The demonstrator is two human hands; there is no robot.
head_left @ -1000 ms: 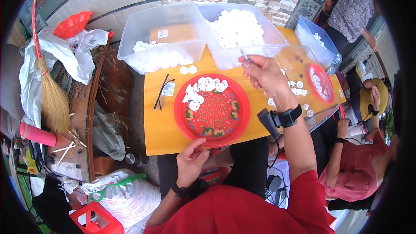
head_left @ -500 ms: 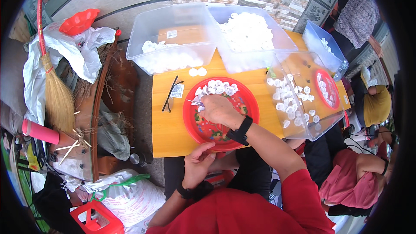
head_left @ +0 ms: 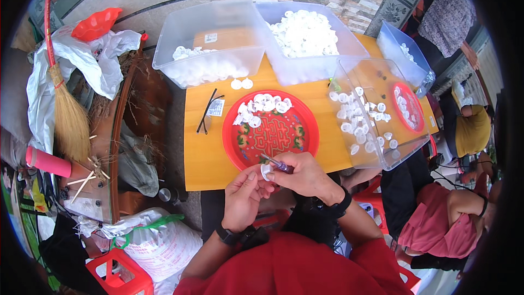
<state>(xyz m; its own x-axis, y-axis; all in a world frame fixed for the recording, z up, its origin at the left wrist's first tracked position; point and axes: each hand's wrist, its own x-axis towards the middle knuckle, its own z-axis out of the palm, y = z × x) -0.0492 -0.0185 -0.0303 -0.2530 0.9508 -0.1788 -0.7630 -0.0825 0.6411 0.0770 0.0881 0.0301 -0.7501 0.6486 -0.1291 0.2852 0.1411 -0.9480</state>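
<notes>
A round red plate (head_left: pixel 284 142) with a gold pattern lies on the orange table (head_left: pixel 202 153), with several small white round caps (head_left: pixel 262 106) along its far rim. My left hand (head_left: pixel 243 196) pinches one white cap (head_left: pixel 266 171) at the plate's near edge. My right hand (head_left: pixel 303 175) grips a thin purple-handled tool (head_left: pixel 277 164) whose tip touches that cap. Both hands meet just in front of my body.
Two clear plastic bins (head_left: pixel 218 38) of white caps stand at the table's back, a third clear bin (head_left: pixel 376 114) with scattered caps to the right. Black tweezers (head_left: pixel 206 112) lie left of the plate. A broom (head_left: pixel 63 104) and bags sit left; another person (head_left: pixel 442 213) sits right.
My right hand pulled back from the bins to the plate, then to the near edge with the tool. My left hand rose from the plate's rim and now holds a cap.
</notes>
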